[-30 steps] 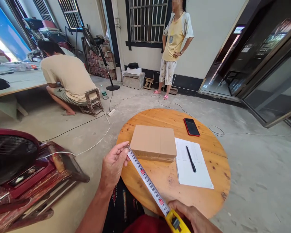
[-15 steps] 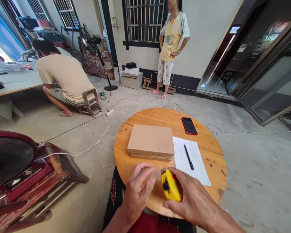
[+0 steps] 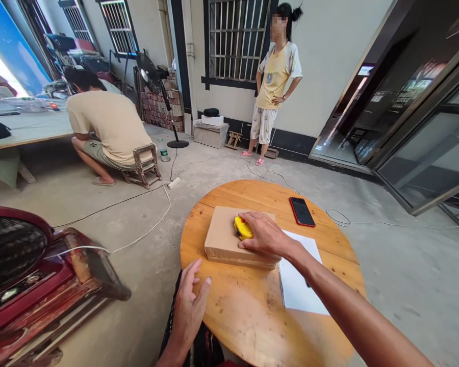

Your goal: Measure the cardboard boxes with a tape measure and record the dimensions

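Left hand (image 3: 189,300) empty, half-open, seven o'clock from box (image 3: 219,233); right hand (image 3: 266,234) grips tape measure (image 3: 243,228) — likely placing it, calling for release.

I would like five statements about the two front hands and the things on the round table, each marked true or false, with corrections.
1. The right hand holds the yellow tape measure over the cardboard box. True.
2. A long blade is drawn out of the tape measure. False: no drawn-out blade shows.
3. The left hand grips the cardboard box. False: it holds nothing.
4. The phone lies on the round wooden table. True.
5. The phone is on top of the white paper. False: the two lie apart.
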Tool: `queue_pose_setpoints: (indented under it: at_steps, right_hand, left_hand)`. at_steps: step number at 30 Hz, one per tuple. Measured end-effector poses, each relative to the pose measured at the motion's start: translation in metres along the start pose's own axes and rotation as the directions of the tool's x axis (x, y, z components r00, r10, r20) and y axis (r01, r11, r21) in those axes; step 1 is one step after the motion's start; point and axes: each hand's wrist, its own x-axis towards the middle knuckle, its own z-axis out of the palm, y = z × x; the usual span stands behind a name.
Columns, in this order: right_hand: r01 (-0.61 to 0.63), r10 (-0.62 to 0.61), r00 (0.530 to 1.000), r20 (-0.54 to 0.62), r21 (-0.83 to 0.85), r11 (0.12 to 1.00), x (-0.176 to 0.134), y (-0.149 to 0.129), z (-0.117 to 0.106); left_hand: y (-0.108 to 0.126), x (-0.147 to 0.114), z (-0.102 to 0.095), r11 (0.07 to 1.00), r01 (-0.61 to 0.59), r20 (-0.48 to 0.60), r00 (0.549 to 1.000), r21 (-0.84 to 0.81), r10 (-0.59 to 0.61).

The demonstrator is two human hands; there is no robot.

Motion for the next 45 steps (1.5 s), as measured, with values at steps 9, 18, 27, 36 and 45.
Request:
queue_pose_setpoints:
  at_steps: [9, 18, 27, 36, 45]
  right_hand:
    - [-0.267, 0.463, 0.800, -0.382, 0.463, 0.845, -0.088, 0.016, 0.022]
    - [-0.215, 0.614, 0.762, -0.204, 0.816, 0.536, -0.117, -0.021, 0.099]
    - [-0.432, 0.606, 0.771, -0.196, 0.540, 0.723, -0.144, 0.021, 0.084]
    - [-0.774, 0.771, 0.626, -0.112, 0.029, 0.633, -0.158, 0.095, 0.074]
    - [-0.501, 0.735, 0.643, -0.213, 0.609, 0.615, -0.216, 0.083, 0.062]
  left_hand:
    - [0.002, 0.020, 0.022, 0.989, 0.028, 0.048, 0.999, -0.148, -0.021]
    - [0.012, 0.039, 0.020, 0.972, 0.063, 0.069, 0.996, -0.227, -0.049]
    - [0.016, 0.049, -0.005, 0.990, 0.034, -0.066, 0.997, -0.136, -0.043]
    - [0.036, -0.062, 0.040, 0.843, -0.525, 0.314, 0.825, 0.117, 0.471]
    - [0.069, -0.078, 0.113, 0.655, -0.748, 0.735, 0.505, 0.111, 0.453]
